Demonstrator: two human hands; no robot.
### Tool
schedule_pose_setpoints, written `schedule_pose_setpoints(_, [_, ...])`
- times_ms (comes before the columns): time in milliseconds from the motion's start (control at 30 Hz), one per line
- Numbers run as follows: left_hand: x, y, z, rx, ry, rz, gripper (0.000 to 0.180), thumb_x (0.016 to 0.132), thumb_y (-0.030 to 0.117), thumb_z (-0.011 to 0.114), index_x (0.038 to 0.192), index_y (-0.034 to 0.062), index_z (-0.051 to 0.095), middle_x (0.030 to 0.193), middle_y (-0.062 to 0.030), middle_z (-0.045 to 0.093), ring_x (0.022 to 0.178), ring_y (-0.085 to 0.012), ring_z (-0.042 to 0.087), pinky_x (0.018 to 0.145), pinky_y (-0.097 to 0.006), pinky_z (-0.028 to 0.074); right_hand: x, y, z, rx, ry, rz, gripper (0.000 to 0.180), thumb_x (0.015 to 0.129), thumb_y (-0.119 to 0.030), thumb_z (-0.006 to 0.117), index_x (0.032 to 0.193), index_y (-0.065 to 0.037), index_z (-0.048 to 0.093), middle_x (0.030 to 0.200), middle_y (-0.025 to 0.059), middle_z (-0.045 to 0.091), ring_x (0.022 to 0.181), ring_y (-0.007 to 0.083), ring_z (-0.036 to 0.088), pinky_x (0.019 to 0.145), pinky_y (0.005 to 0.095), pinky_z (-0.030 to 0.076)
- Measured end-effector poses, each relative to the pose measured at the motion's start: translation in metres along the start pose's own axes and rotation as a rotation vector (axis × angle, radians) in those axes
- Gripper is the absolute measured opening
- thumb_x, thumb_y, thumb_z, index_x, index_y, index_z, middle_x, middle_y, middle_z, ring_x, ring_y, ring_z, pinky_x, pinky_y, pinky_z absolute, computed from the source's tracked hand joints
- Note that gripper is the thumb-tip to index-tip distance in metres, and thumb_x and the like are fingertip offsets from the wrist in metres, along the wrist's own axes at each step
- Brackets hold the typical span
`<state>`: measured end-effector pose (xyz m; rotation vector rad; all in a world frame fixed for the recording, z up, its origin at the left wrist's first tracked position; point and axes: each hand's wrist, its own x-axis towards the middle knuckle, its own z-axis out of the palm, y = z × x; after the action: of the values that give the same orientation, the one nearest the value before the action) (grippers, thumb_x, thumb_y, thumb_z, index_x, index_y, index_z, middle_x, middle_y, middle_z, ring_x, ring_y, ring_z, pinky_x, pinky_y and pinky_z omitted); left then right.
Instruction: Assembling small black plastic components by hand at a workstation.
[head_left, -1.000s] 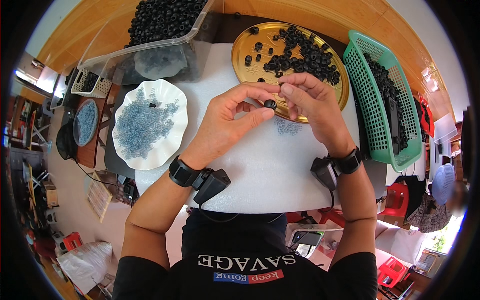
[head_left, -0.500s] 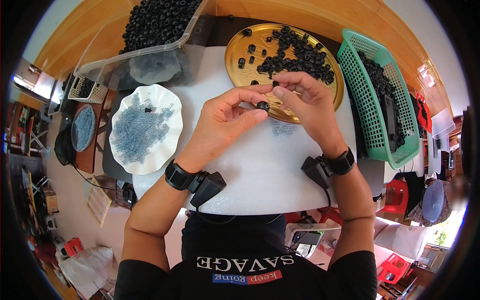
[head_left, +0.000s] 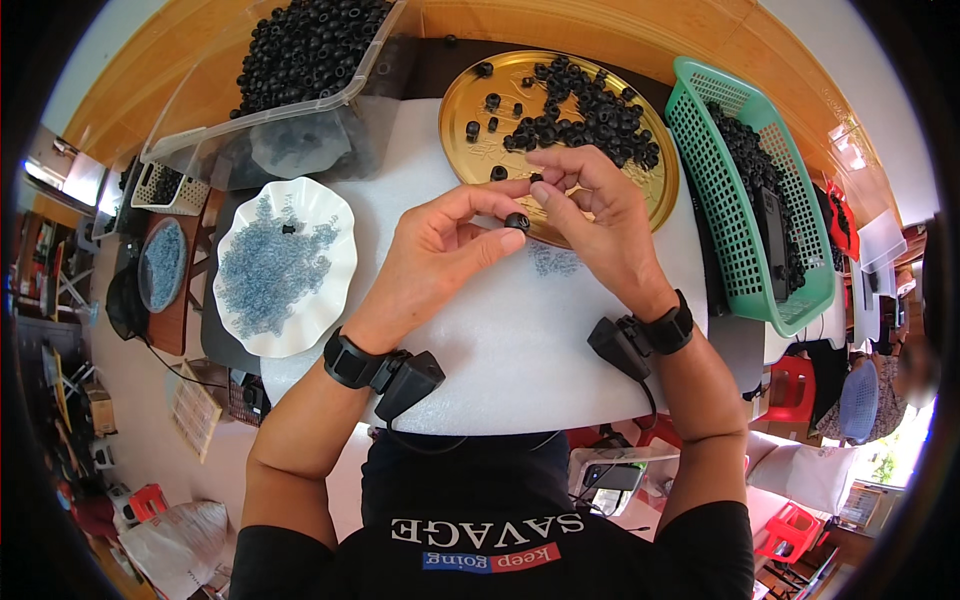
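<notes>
At the near left edge of the gold tray, the person's left hand is gripping a round black bead between the thumb and bent fingers, its index finger reaching toward the right hand. The right hand is hovering over the tray's near side, thumb and index finger closing on a small dark piece, which is sitting just beyond the bead, near the left index fingertip; whether that fingertip is touching it, one cannot tell. More black beads are lying on the tray, mostly massing toward its far right, beyond both hands. Tiny bluish pieces are spreading over the white-topped desk just in front of the tray. Left of the tray, a wavy white plate is holding a bluish heap, and a clear box is standing farther back. Right of the tray, a green basket is holding dark pieces.
</notes>
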<state>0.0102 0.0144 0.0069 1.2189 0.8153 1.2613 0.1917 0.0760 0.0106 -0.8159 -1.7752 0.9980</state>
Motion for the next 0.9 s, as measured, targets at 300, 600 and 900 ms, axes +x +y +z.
schedule_pose_setpoints(300, [0.002,0.002,0.001,-0.048,-0.034,0.019,0.019,0.088,0.005,0.064,0.106,0.001,0.06,0.126,-0.0122,0.058,0.104,-0.0103,0.056,0.088,-0.025,0.048,0.005,-0.001,-0.015,-0.342,0.006,-0.023,0.017,0.08,-0.002,0.066,0.097,-0.006,0.066,0.087,0.0058,0.058,0.075,0.0137,0.059,0.062,0.0252,0.049])
schedule_pose_setpoints(600, [0.0,0.004,-0.003,-0.04,0.031,0.009,0.021,0.089,0.006,0.064,0.109,0.0015,0.059,0.119,-0.0101,0.061,0.102,-0.0113,0.055,0.091,-0.027,0.045,0.015,-0.031,-0.042,-0.122,0.208,-0.112,0.014,0.09,-0.015,0.062,0.093,-0.002,0.067,0.085,0.0029,0.061,0.069,0.0086,0.054,0.06,0.022,0.045])
schedule_pose_setpoints(900, [-0.001,0.003,-0.003,0.045,0.04,0.029,0.021,0.089,0.007,0.06,0.11,0.0016,0.058,0.119,-0.0134,0.062,0.097,-0.0134,0.059,0.082,-0.027,0.047,0.016,-0.098,-0.036,0.483,0.122,-0.625,0.062,0.09,-0.05,0.048,0.118,0.005,0.055,0.132,0.0283,0.044,0.098,0.0293,0.056,0.077,0.0364,0.05])
